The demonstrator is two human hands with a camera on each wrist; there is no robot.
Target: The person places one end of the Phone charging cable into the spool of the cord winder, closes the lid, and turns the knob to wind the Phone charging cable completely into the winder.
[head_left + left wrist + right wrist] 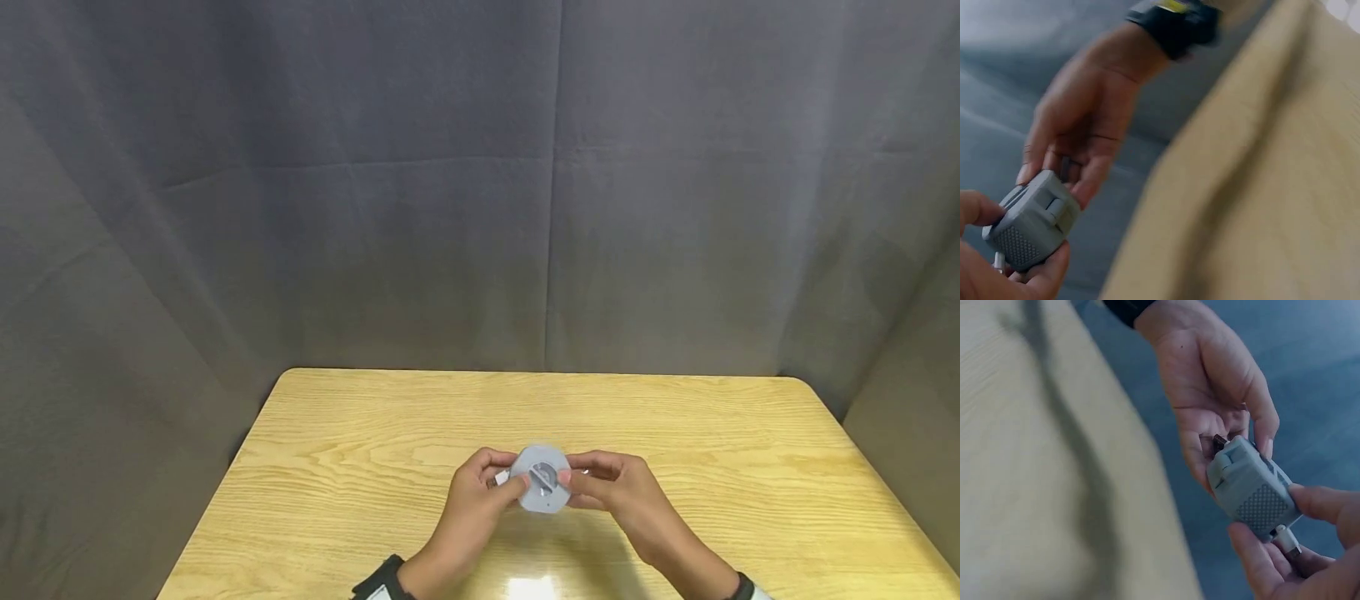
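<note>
A grey, roughly round retractable charging cable (544, 502) is held up between both hands over the table. Its face has a round recess crossed by a bar; in the left wrist view its case (1022, 244) shows a dimpled side. My left hand (471, 498) pinches the left edge, thumb on the face. On the opposite edge my right hand (630, 498) pinches it the same way. A white plug (1289, 540) sticks out by the right fingers in the right wrist view, and a dark-tipped plug (1219, 443) shows beside the left fingers.
The wooden table (360, 442) has rounded far corners, with light glare near its front. Grey curtains (420, 250) hang behind it and along both sides. Dark bands (390, 575) circle the wrists.
</note>
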